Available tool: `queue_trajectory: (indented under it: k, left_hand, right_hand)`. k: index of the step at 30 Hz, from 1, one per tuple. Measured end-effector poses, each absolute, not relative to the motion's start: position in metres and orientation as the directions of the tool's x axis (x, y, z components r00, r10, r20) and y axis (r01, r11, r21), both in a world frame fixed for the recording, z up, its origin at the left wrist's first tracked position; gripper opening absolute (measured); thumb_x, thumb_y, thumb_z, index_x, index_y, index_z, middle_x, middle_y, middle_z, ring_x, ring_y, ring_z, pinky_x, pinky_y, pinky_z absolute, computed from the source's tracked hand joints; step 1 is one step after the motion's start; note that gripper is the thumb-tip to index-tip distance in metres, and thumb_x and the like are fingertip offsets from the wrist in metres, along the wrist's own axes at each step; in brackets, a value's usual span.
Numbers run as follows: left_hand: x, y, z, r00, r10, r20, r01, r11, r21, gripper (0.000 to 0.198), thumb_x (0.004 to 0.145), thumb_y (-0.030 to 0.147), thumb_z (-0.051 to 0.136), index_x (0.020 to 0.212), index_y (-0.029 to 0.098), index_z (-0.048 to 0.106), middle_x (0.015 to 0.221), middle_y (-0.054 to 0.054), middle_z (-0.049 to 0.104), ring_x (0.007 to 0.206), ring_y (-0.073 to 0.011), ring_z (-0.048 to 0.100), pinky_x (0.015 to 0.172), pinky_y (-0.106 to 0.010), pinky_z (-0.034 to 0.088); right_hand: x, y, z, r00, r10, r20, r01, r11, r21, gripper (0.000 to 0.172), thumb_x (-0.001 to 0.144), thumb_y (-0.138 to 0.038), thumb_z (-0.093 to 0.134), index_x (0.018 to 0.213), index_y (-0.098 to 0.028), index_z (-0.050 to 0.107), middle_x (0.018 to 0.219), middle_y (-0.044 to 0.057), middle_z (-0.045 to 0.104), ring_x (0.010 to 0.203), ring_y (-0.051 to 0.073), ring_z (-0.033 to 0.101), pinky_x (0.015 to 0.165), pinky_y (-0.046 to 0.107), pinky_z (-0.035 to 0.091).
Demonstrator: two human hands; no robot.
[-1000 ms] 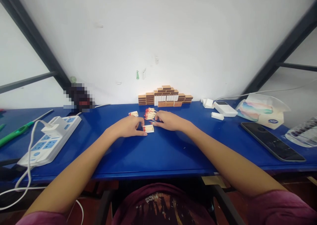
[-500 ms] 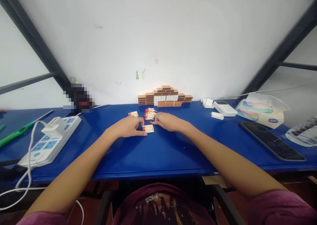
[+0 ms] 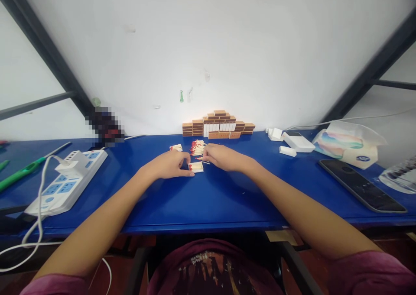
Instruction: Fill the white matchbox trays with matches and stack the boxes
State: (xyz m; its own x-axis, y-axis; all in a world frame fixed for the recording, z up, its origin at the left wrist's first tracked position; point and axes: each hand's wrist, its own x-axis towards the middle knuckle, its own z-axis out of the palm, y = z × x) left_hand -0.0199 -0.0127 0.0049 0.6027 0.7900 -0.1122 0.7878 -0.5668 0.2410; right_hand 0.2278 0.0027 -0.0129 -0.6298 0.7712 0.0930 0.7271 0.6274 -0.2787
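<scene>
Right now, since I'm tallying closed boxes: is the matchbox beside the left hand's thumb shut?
No, the matchbox beside the left hand lies open, with red-tipped matches showing inside.

Both forearms (image 3: 112,217) angle inward. The left hand (image 3: 169,165) arches, palm down, thumb apart from curled fingers (image 3: 186,157), its grip hard to judge; the right hand (image 3: 224,157) pinches thumb against fingers.
</scene>
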Motion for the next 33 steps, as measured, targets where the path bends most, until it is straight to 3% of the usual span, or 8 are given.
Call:
queue_trajectory:
  k: [10, 26, 33]
  left_hand:
    - [-0.021, -0.009, -0.001, 0.617, 0.783, -0.08, 0.771, -0.581, 0.26, 0.047, 0.086, 0.065, 0.07, 0.101, 0.021, 0.067, 0.078, -0.001, 0.067, 0.067, -0.0178, 0.059, 0.058, -0.03, 0.031]
    - [-0.019, -0.012, 0.003, 0.615, 0.784, -0.089, 0.776, -0.582, 0.242, 0.046, 0.088, 0.065, 0.068, 0.102, 0.021, 0.067, 0.078, -0.002, 0.067, 0.068, -0.0184, 0.058, 0.058, -0.03, 0.032]
    - [-0.019, -0.012, 0.003, 0.613, 0.785, -0.089, 0.78, -0.582, 0.231, 0.048, 0.088, 0.066, 0.067, 0.103, 0.021, 0.067, 0.074, -0.001, 0.066, 0.067, -0.0192, 0.058, 0.059, -0.03, 0.032]
  right_hand:
    - [0.208, -0.022, -0.006, -0.672, 0.74, 0.008, 0.713, 0.65, -0.263, 0.012, 0.106, -0.021, 0.057, 0.102, -0.015, 0.066, 0.109, 0.012, 0.073, 0.091, 0.02, 0.065, 0.074, 0.028, 0.039]
    - [0.208, -0.014, -0.011, -0.691, 0.699, 0.184, 0.621, 0.705, -0.343, 0.01, 0.103, -0.019, 0.061, 0.096, -0.016, 0.068, 0.091, 0.006, 0.068, 0.08, 0.016, 0.056, 0.07, 0.027, 0.034]
    - [0.222, -0.004, -0.009, -0.673, 0.736, 0.08, 0.675, 0.655, -0.34, 0.008, 0.099, -0.024, 0.069, 0.095, -0.017, 0.067, 0.093, 0.006, 0.07, 0.08, 0.017, 0.057, 0.067, 0.026, 0.034]
